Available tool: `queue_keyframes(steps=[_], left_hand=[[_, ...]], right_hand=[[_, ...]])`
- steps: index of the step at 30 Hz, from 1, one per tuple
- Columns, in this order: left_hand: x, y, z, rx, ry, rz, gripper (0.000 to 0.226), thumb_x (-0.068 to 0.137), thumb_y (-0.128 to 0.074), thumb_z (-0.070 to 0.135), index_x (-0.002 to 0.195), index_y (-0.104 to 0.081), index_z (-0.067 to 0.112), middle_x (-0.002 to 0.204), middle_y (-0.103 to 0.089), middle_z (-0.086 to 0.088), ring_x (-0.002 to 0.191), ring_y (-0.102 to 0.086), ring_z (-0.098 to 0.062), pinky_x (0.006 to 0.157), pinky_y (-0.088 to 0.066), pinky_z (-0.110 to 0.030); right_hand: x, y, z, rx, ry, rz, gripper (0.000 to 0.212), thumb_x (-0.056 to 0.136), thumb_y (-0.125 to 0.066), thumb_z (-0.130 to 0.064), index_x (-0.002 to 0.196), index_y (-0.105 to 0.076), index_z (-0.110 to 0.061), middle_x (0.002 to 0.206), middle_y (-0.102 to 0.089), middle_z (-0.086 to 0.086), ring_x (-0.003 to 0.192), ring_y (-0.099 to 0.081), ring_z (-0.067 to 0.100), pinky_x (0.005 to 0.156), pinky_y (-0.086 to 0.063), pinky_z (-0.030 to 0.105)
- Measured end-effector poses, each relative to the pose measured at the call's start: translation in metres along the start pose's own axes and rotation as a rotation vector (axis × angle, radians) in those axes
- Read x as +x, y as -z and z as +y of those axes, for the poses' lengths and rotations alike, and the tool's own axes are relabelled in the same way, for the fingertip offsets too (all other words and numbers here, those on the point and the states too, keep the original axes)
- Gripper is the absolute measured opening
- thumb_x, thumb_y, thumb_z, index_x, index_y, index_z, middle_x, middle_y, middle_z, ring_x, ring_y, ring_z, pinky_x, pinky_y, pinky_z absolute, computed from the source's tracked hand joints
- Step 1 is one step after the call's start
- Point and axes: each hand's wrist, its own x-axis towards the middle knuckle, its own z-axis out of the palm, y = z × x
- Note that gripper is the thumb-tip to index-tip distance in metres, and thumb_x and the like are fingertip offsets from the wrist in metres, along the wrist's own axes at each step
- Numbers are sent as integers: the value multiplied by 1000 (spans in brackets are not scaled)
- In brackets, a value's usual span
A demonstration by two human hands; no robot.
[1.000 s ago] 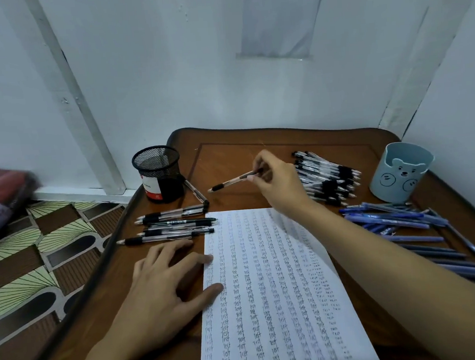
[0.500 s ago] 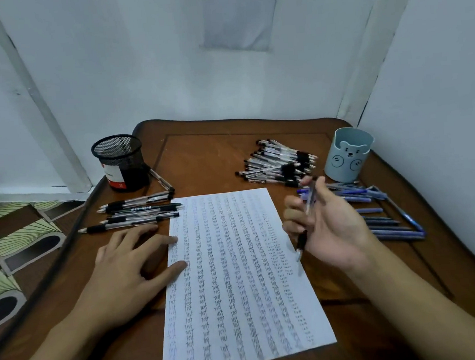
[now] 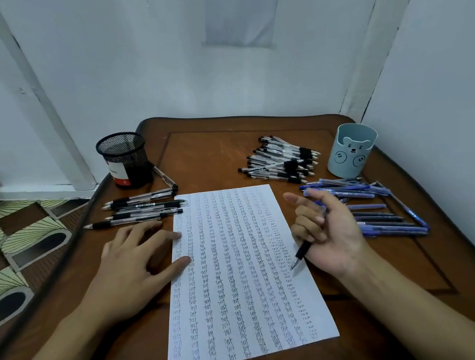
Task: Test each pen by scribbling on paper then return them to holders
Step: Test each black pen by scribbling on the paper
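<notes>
Pen point(image 3: 303, 252) with a black grip sits in the palm-up right hand point(image 3: 331, 229), middle fingers curled round it, index finger straight, tip over the paper point(image 3: 239, 293)'s right margin. Left hand point(image 3: 132, 262) lies flat, fingers spread, thumb on the sheet's edge. Black pens point(image 3: 142, 208) lie beside the mesh holder point(image 3: 122, 160), blue pens point(image 3: 375, 211) beside the bear cup point(image 3: 352, 153).

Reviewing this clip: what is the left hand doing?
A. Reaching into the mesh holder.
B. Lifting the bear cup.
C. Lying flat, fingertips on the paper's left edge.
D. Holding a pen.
C: the left hand lies spread on the brown wooden table, thumb and forefinger tips touching the white scribble-covered paper sheet.
</notes>
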Motion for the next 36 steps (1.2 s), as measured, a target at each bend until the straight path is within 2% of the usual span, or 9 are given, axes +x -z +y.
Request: queue_keyframes(steps=[3, 7, 11, 14, 19, 23, 27, 31, 36], left_hand=[[0, 0, 0, -9, -4, 3, 72, 74, -26, 97, 130, -50, 58, 154, -33, 20, 143, -24, -11, 113, -27, -49], [0, 0, 0, -5, 6, -4, 72, 74, -26, 97, 130, -50, 59, 154, -33, 21, 144, -22, -11, 113, -26, -49], [0, 1, 1, -6, 9, 0, 70, 74, -26, 97, 128, -50, 60, 154, -33, 21, 144, -23, -11, 114, -27, -51], [0, 1, 1, -7, 11, -7, 71, 73, -25, 97, 129, -50, 60, 154, -33, 21, 144, -22, -10, 114, -26, -51], [0, 1, 1, -9, 12, -4, 70, 74, -27, 96, 129, -50, 59, 154, -33, 20, 144, -22, -10, 113, -26, -51], [0, 1, 2, -8, 13, -2, 71, 74, -28, 95, 129, -52, 57, 154, -34, 20, 144, -23, -11, 113, -26, -51], [0, 1, 2, -9, 21, -11, 72, 73, -27, 97, 129, -50, 59, 155, -33, 19, 145, -22, -12, 115, -25, -52], [-1, 1, 2, -12, 20, -2, 71, 73, -29, 96, 129, -52, 58, 155, -34, 19, 145, -22, -12, 114, -25, -52], [-1, 1, 1, -14, 22, -2, 70, 73, -29, 96, 129, -51, 59, 155, -35, 18, 145, -23, -13, 114, -26, -52]], right_hand=[[-6, 13, -3, -174, -1, -71, 55, 102, -38, -46, 105, -70, -1, 69, -52, 8, 58, -48, 19, 60, -40, 32], [-18, 24, -2, -516, 64, -142, 62, 100, -39, -58, 96, -70, -4, 78, -61, 16, 57, -53, 22, 49, -41, 27], [-15, 29, 2, -832, 238, -306, 29, 78, -82, -20, 82, -66, 3, 87, -65, 18, 71, -65, 30, 57, -53, 27], [-11, 34, -4, -1070, 298, -348, 23, 81, -76, 11, 77, -60, -5, 78, -59, 15, 61, -53, 24, 55, -45, 24], [-10, 42, -13, -1116, 167, -502, 6, 86, -58, 4, 91, -62, 5, 78, -66, 28, 67, -64, 40, 65, -55, 37], [-10, 44, -16, -1310, 284, -579, 13, 81, -75, 2, 81, -68, -9, 91, -64, 15, 79, -63, 33, 71, -49, 40], [-8, 49, -14, -1357, 287, -498, 18, 80, -77, 3, 78, -65, -9, 79, -63, 12, 68, -59, 23, 62, -45, 39], [-12, 49, -18, -1287, 226, -490, 18, 86, -70, 9, 83, -66, -8, 84, -67, 20, 74, -71, 39, 68, -58, 42], [-12, 46, -17, -1398, 289, -471, 26, 78, -82, 5, 70, -65, -13, 80, -67, 8, 75, -63, 16, 66, -47, 29]])
